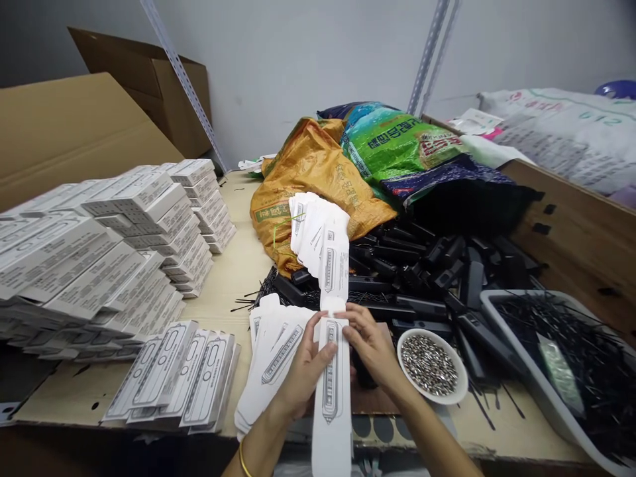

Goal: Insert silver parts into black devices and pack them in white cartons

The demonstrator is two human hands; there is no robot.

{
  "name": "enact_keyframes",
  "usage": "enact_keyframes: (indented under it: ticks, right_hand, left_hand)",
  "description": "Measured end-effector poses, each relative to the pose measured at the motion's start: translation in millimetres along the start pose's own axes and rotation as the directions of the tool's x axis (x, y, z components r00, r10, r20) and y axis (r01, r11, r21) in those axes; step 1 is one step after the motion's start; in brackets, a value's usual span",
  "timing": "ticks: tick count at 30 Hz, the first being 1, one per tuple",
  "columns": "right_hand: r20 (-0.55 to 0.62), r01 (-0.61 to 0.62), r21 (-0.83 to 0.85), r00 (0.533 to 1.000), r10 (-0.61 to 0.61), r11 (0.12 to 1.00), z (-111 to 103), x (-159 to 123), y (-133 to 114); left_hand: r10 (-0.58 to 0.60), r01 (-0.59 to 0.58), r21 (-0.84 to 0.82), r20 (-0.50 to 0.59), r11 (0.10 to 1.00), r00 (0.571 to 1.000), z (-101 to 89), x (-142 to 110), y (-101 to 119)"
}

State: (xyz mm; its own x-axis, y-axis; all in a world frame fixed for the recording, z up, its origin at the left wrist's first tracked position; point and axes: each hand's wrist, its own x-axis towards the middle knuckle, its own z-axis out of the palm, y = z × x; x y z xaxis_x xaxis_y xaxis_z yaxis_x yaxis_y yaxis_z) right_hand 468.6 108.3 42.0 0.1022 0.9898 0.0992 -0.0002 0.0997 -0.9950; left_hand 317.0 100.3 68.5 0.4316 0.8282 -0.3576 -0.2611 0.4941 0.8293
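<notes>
Card (330, 391) lies between my hands, both touching it, long axis pointing away from me. Left hand (309, 364) pinches the left edge, thumb on top; right hand (371, 344) holds the right edge. Beyond: loose cards (311, 238), orange sack (318, 162).

A white bowl (463, 382) filled with small metal pieces (428, 363) sits near the front edge of the table (229, 199). Left of the bowl, the person's left hand (307, 368) and right hand (368, 339) hold a long printed card (330, 391) between them. Farther left of it are loose flat cards (268, 371), then stacked white boxes (99, 265). Behind the bowl are heaped black parts (420, 308) and, farther back, an orange sack (318, 165); to its right is a tray (539, 383) of thin black pieces (596, 358).
</notes>
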Motion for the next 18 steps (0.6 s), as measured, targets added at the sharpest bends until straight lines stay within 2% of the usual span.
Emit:
enact_keyframes:
  ticks: [2,5,8,10,14,18]
  right_hand:
    - [0.013,-0.038,0.031,0.999,0.037,0.999,7,-8,1]
    - [-0.051,-0.059,0.137,0.996,0.067,0.989,11,-13,-3]
    - [-0.045,-0.068,0.240,0.996,0.081,0.968,8,-12,-8]
    - [-0.002,-0.125,0.299,0.991,0.132,0.946,5,-9,-10]
    - [0.039,-0.276,0.436,0.957,0.288,0.857,4,-3,-9]
    - [0.065,-0.312,0.469,0.945,0.320,0.826,6,-6,-5]
  left_hand:
    - [0.028,-0.028,0.026,-0.015,0.999,0.999,5.7,2,-6]
    - [0.053,-0.052,0.034,-0.053,0.998,0.997,14.1,3,-12]
    - [0.010,-0.009,0.015,-0.110,1.000,0.994,20.1,2,-12]
    - [0.002,0.002,0.042,-0.096,0.999,0.995,21.6,0,-11]
    - [0.077,-0.068,0.199,-0.038,0.978,0.996,18.9,-2,-13]
    - [0.119,-0.111,0.280,-0.014,0.954,0.993,12.1,-1,-11]
